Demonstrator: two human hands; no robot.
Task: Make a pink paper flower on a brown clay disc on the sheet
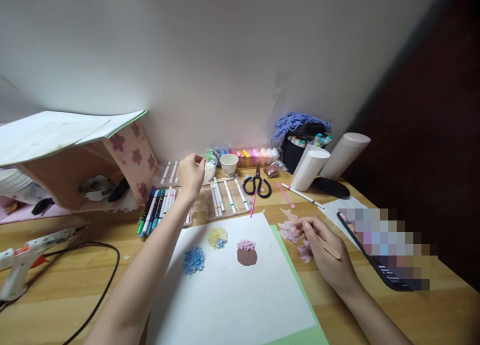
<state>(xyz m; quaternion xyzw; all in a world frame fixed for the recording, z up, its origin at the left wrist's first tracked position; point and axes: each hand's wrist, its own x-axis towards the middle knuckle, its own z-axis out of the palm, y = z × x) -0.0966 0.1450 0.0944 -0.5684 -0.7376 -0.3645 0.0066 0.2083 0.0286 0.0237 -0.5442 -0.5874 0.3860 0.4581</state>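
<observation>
My left hand (192, 174) reaches to the back of the table, its bent fingers together at the rim of a small white cup (210, 172). What its fingertips hold, if anything, is hidden. My right hand (324, 250) holds a flat wooden craft stick (330, 248), with its fingertips at torn scraps of pink-purple paper (288, 231). Between my arms lies a white sheet (232, 300) over a green one (300, 336). On it are a blue crumpled clump (194, 260), a yellow clump (217, 237) touched with blue, and a brown pot shape (247, 257) topped by pink bits (246, 245).
Black-handled scissors (257, 185), a printed paper cup (229, 164) and boxed markers (227, 197) stand along the back. A glue gun (22, 265) with a looping cord (112, 275) lies left, below a pink box (129, 160). White cylinders (310, 169) and a phone-like blurred object (386, 250) are right.
</observation>
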